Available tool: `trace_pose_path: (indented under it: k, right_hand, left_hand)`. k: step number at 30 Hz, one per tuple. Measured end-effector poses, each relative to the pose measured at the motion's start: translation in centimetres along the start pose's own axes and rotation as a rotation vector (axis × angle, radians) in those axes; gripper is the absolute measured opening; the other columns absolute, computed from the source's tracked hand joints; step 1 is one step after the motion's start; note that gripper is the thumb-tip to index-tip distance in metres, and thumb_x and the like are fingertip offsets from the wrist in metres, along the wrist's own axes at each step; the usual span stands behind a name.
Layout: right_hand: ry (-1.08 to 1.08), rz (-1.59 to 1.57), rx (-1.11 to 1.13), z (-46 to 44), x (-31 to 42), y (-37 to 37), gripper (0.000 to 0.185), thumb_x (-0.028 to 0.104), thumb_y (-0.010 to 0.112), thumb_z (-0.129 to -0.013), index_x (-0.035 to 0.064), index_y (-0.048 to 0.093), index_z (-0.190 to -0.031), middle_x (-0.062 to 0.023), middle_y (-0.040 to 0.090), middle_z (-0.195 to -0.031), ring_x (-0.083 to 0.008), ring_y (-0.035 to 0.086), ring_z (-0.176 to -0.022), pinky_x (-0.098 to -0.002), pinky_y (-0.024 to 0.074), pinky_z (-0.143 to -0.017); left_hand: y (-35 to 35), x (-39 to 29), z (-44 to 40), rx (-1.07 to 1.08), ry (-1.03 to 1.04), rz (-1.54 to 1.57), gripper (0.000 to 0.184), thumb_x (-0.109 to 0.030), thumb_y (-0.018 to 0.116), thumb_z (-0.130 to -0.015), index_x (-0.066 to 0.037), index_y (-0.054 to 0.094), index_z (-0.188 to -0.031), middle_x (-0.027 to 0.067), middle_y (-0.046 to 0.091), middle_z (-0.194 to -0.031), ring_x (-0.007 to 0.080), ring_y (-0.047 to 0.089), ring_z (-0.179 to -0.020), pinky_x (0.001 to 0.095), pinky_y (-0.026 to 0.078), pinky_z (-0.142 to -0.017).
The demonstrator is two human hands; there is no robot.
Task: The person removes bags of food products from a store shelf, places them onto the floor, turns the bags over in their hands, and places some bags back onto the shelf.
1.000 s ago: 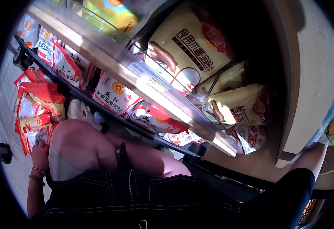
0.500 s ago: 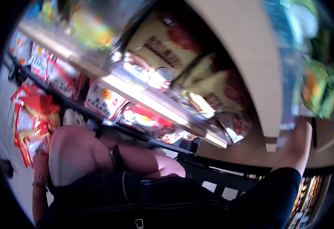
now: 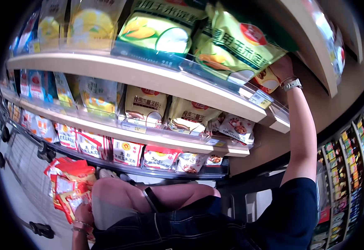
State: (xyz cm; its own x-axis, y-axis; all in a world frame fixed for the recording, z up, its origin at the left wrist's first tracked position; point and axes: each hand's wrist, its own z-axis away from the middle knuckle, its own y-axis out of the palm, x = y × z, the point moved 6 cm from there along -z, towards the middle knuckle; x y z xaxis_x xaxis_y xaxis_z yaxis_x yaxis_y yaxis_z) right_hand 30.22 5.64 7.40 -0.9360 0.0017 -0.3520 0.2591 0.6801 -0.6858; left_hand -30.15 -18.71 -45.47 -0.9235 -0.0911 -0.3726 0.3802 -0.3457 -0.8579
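At the lower left, my left hand [image 3: 83, 214] is closed on the lower end of several red-and-gold plastic packets [image 3: 71, 183], held beside my knee. My right hand [image 3: 282, 68] reaches to the right end of the upper shelf. It touches the side of a green bag of corn starch [image 3: 236, 46], which leans to the right. The fingers are partly hidden behind this bag. Just below the hand a small red-and-yellow packet [image 3: 267, 80] shows. Another green corn starch bag [image 3: 161, 31] stands to the left.
Below, the middle shelf [image 3: 177, 133] carries cream-coloured starch bags [image 3: 145, 104]. White-and-red bags [image 3: 126, 152] line the bottom shelf. A metal cart [image 3: 21, 166] with wheels stands at left. An upright shelf panel [image 3: 311, 41] rises near my right arm. More stocked shelves [image 3: 348, 171] stand at right.
The view has turned and sharpened, now taking in the upper shelf. My right hand, hidden before, now shows at the green bag. My left hand still holds the red packets.
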Motion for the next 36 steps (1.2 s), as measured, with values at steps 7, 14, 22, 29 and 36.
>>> trace_pose_path:
  k: [7, 14, 22, 29, 36]
  right_hand:
    - [0.116, 0.113, -0.283, 7.8, 3.2, -9.1, 0.035, 0.012, 0.064, -0.063, 0.0116, 0.057, -0.097, -0.0112, 0.061, -0.078, -0.0299, 0.058, -0.073, -0.038, 0.0459, -0.065]
    - [-0.05, 0.183, -0.665, 15.6, 5.1, -12.8, 0.029, 0.012, 0.065, -0.064, 0.0043, 0.055, -0.089, -0.0104, 0.06, -0.087, -0.0277, 0.056, -0.078, -0.0375, 0.042, -0.073]
    - [0.017, 0.09, -0.992, 26.1, 6.4, -18.6, 0.024, 0.019, 0.065, -0.072, 0.0018, 0.059, -0.088, -0.0124, 0.062, -0.088, -0.0279, 0.059, -0.08, -0.0372, 0.0441, -0.074]
    - [-0.045, -0.435, -0.395, 26.9, 16.5, -14.3, 0.025, 0.013, 0.067, -0.072, 0.0002, 0.059, -0.092, -0.0136, 0.061, -0.094, -0.0296, 0.057, -0.086, -0.0381, 0.0447, -0.076]
    - [-0.404, -0.811, 0.028, 25.9, 34.8, -7.9, 0.029, 0.006, 0.069, -0.071, -0.0015, 0.059, -0.097, -0.0149, 0.059, -0.101, -0.0312, 0.056, -0.091, -0.039, 0.0452, -0.078]
  left_hand:
    - [-5.3, -5.5, -1.5, -0.181, 0.189, -0.13, 0.013, -0.011, 0.055, -0.07, -0.006, 0.061, -0.081, 0.0148, 0.059, -0.084, 0.0324, 0.057, -0.078, 0.0414, 0.047, -0.069]
    - [-11.3, -13.2, 2.0, -0.392, 0.543, 0.129, 0.017, -0.01, 0.057, -0.07, -0.005, 0.058, -0.086, 0.0131, 0.059, -0.081, 0.0318, 0.057, -0.077, 0.0395, 0.047, -0.07]
    - [-11.7, -12.5, 5.6, -0.317, 0.456, 0.121, 0.021, -0.008, 0.06, -0.07, -0.007, 0.059, -0.091, 0.0108, 0.059, -0.087, 0.0312, 0.058, -0.082, 0.0389, 0.047, -0.075]
    - [-7.2, -13.8, 6.4, -0.174, 0.581, 0.42, 0.034, -0.013, 0.058, -0.077, -0.006, 0.051, -0.109, 0.0167, 0.053, -0.107, 0.035, 0.05, -0.102, 0.04, 0.04, -0.089]
    - [-4.1, -4.1, 9.8, -0.355, 0.386, 0.328, 0.043, -0.006, 0.06, -0.071, -0.011, 0.05, -0.112, 0.0094, 0.05, -0.111, 0.028, 0.047, -0.108, 0.0356, 0.04, -0.089]
